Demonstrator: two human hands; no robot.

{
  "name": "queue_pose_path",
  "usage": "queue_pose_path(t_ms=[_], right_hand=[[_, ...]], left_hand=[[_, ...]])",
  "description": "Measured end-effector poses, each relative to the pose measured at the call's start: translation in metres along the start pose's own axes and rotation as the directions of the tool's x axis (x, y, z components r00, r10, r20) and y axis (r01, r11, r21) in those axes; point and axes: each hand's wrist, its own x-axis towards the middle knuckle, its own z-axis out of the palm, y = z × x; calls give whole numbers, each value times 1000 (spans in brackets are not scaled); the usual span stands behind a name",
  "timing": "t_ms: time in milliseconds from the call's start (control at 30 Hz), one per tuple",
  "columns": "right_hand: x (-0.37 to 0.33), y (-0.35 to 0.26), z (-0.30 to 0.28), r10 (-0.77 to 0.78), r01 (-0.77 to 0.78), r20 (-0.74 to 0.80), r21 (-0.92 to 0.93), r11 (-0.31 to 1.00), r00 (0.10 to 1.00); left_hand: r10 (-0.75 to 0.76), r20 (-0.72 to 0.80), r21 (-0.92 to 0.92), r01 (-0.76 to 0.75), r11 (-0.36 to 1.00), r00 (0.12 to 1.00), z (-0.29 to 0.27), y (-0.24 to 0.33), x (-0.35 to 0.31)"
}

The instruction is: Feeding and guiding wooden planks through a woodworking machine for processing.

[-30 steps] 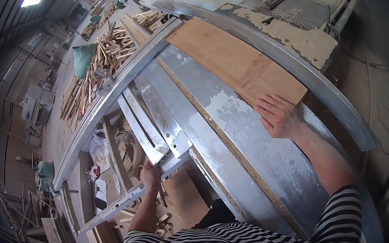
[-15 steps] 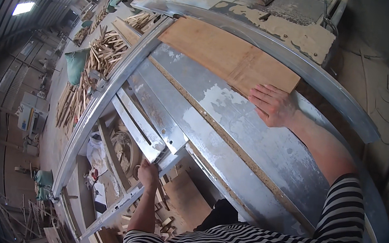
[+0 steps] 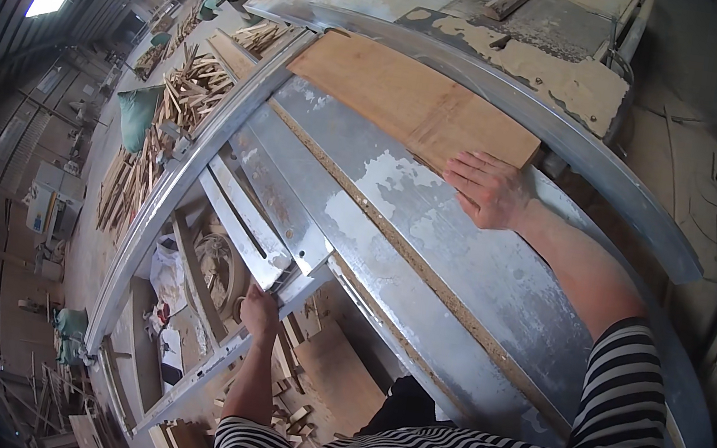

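A flat wooden board [image 3: 413, 94] lies along the far side of a worn metal machine table [image 3: 456, 247], close to a long metal rail [image 3: 573, 130]. My right hand [image 3: 487, 190] rests on the board's right end, fingers stretched flat over its top near the corner. The thumb is at the near edge. At the lower left, my left hand [image 3: 260, 311] is closed around the edge of a metal side frame [image 3: 210, 365], beside a slotted metal bar [image 3: 249, 222]. Its fingertips are partly hidden.
Beyond the rail stands another metal surface [image 3: 527, 64] with a dusty plate. Piles of wood strips [image 3: 189, 90] and a green sack [image 3: 137, 115] are on the floor at left. Offcuts [image 3: 295, 417] lie below the frame. Cables run along the floor at right.
The board, both hands and the side frame have shifted slightly left. The far surface sits a little further right in view. Both hands keep their hold and contact.
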Motion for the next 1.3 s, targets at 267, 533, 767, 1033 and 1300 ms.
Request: queue_pose_path(t_ms=[267, 533, 767, 1033, 1300], right_hand=[[2, 1, 3, -18, 18, -53, -3, 1000, 998], [2, -2, 1, 1, 0, -43, 22, 1000, 999], [0, 0, 2, -10, 11, -45, 16, 1000, 999], [1, -1, 4, -19, 20, -42, 37, 999, 999], [-1, 1, 5, -16, 17, -54, 25, 1000, 998]], left_hand=[[-36, -5, -4, 36, 999, 999, 2, -2, 4], [-49, -32, -15, 48, 999, 998, 1, -3, 3], [-28, -54, -12, 27, 1000, 998, 1, 2, -1], [-33, -59, -36, 31, 999, 998, 2, -1, -1], [-32, -58, -45, 30, 999, 998, 4, 0, 1]])
